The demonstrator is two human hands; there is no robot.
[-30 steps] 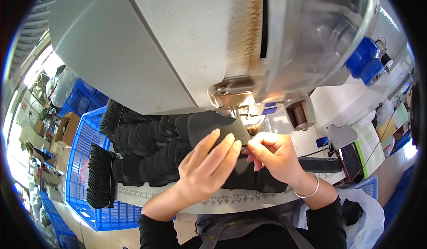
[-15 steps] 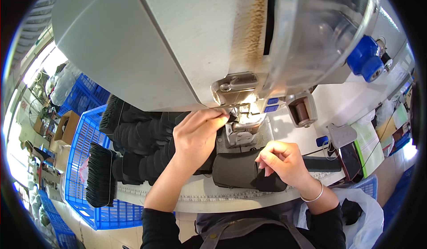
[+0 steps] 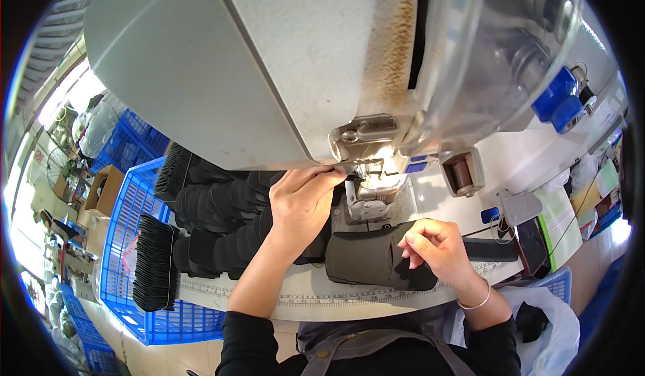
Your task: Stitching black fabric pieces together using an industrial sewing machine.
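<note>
My left hand is raised to the needle area of a sewing machine, thumb and forefinger pinched together. What lies between those fingertips is too small and dark to name. Just right of them the metal presser foot sits under a bright lamp. My right hand hovers at the right end of a dark, folded fabric piece, fingers curled in and thumb against the forefinger; whether they hold anything is hidden. Left of my left forearm, rows of black fabric pieces lie packed together.
A blue plastic crate stands at the left, with a bundle of black pieces over its edge. A measuring scale runs along the front of the white table. A white plastic bag hangs at lower right.
The whole picture has shifted slightly to the right. Both hands keep nearly the same poses, the left by the needle and the right over the folded fabric piece.
</note>
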